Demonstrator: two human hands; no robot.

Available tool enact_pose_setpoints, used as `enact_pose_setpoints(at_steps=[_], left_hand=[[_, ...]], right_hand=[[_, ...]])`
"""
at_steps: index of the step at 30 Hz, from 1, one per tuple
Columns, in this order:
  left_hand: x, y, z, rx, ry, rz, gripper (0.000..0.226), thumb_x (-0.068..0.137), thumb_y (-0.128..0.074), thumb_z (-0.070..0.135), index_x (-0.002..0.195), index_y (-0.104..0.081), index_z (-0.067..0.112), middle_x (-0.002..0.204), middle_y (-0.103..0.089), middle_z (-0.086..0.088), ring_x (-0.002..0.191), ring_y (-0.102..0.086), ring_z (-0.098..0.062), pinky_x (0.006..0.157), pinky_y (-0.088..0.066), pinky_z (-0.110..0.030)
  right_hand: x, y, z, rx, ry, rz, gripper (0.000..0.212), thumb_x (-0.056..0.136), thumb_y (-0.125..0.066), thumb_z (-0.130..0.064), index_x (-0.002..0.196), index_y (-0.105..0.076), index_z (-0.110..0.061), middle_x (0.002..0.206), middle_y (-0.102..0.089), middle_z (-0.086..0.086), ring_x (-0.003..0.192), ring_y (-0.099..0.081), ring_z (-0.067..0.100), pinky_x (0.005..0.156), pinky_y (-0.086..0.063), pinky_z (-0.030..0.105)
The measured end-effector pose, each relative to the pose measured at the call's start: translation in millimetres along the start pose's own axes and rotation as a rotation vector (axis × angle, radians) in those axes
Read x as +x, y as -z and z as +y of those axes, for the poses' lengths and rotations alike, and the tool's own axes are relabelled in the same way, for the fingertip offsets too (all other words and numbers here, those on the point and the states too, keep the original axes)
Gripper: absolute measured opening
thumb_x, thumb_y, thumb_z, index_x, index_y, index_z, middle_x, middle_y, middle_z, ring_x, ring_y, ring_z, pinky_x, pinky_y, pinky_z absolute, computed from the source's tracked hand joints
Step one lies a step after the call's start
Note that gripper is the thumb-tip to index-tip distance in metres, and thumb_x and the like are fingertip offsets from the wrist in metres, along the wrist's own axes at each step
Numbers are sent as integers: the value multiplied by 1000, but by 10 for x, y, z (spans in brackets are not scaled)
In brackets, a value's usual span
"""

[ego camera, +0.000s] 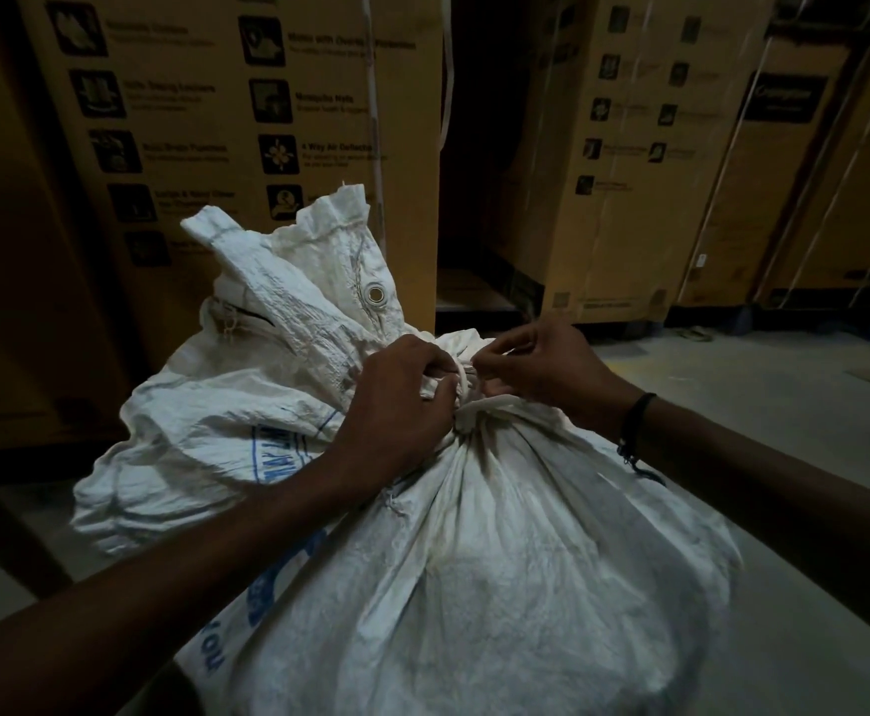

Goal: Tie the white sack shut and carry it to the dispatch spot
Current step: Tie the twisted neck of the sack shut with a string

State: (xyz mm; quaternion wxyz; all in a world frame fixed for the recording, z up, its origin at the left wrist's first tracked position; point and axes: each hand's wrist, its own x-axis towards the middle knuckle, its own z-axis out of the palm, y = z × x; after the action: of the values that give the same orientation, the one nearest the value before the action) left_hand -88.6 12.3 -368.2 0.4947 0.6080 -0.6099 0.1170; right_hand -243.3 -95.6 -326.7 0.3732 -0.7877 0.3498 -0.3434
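The gathered neck of the white sack [474,534] is gripped by the left hand [396,405]; the cord [464,386] is pinched by the right hand [541,369]. If slack is left, the knot could slip loose.

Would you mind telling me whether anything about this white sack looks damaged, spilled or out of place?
Nothing stands out. The white woven sack is gathered at its neck, where the left hand and right hand work the white cord. No tear or spill shows.
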Motion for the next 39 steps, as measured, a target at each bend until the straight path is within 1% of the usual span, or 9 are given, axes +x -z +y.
enact_pose_setpoints(at_steps=[4,12,19,24,26,28,32,35,39], left_hand=[[-2,15,22,-3,-1,-7,11,85,-68,11,91,-78,10,91,-72,-3,85,-68,-13,81,-49,-22],[-20,26,51,5,10,-5,16,85,-66,12,94,-79,8,93,-72,-4,85,-69,-16,82,-51,-26],[-3,25,19,3,5,8,12,83,-69,8,91,-79,9,90,-73,-3,83,-69,-15,81,-52,-27],[-13,56,57,-31,58,10,20,78,-67,16,92,-78,9,90,-74,-3,82,-71,-15,81,-56,-28],[-16,75,72,-45,79,11,20,77,-66,16,92,-79,9,90,-75,-4,82,-72,-14,81,-56,-25],[-4,87,71,-49,107,13,17,80,-69,16,92,-79,9,90,-76,-4,83,-72,-13,81,-56,-24],[82,58,45,-61,159,10,5,88,-78,14,87,-81,10,89,-77,-3,82,-72,-9,82,-57,-25],[110,12,31,-45,165,24,6,89,-77,14,85,-81,11,87,-77,-4,79,-68,-9,78,-52,-23],[91,26,3,-77,195,3,9,91,-77,16,83,-78,12,87,-75,-4,82,-68,-14,77,-50,-27]], right_hand=[[16,-4,-15,-90,29,18,14,87,-83,-21,79,-85,-10,74,-80,14,81,-80,37,83,-66,54],[33,-42,19,-218,82,69,15,88,-82,-23,79,-85,-11,69,-79,6,57,-71,4,63,-58,23],[55,-21,97,77,-13,-158,20,97,-73,-11,94,-81,7,95,-73,38,80,-57,27,76,-43,42],[155,-39,5,126,-185,-314,18,99,-71,-12,87,-75,1,73,-63,8,67,-52,15,64,-41,25],[189,-81,-15,109,-241,-352,20,100,-69,-14,82,-69,-5,72,-57,8,65,-47,14,61,-36,26],[206,-89,-12,92,-234,-383,15,102,-67,-16,95,-71,-3,83,-57,15,74,-45,23,64,-34,30],[195,-12,15,68,-167,-387,35,104,-65,-17,112,-70,17,83,-59,14,71,-47,20,62,-35,27],[179,66,-23,-3,-117,-399,31,104,-64,-15,119,-73,11,77,-62,4,63,-51,6,54,-41,15],[197,189,-111,-72,-93,-515,26,101,-66,-4,125,-72,5,111,-76,15,87,-69,10,66,-54,11]])
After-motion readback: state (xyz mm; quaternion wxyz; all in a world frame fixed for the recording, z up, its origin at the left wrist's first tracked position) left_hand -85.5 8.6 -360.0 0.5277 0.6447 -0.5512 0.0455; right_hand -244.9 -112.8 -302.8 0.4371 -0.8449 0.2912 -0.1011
